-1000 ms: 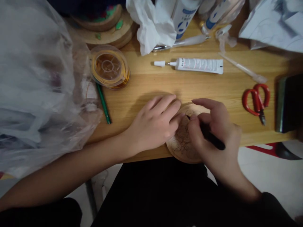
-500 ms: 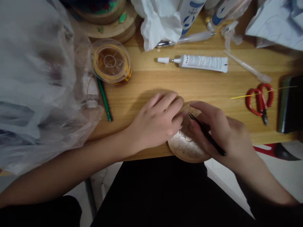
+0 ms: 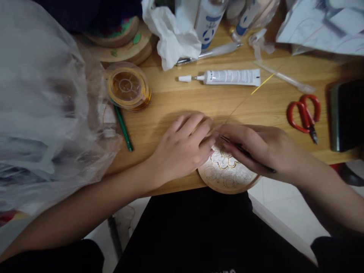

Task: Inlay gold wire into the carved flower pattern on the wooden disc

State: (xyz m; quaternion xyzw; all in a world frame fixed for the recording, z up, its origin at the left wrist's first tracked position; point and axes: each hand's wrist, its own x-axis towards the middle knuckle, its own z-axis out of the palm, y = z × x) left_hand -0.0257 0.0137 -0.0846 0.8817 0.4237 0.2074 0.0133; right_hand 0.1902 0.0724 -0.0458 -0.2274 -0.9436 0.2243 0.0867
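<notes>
There are two hands (image 3: 184, 146) (image 3: 264, 151), one line-drawn disc (image 3: 227, 177), one spool (image 3: 129, 87).

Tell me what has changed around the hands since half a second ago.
The right hand has swung its wrist forward, and more of the gold outline on the round pale wooden disc shows. The thin gold wire, which crossed the red-handled metal cutters, now slants up-right, clear of them. The right hand keeps the slim black tweezers; the left hand stays at the disc's left side.
</notes>
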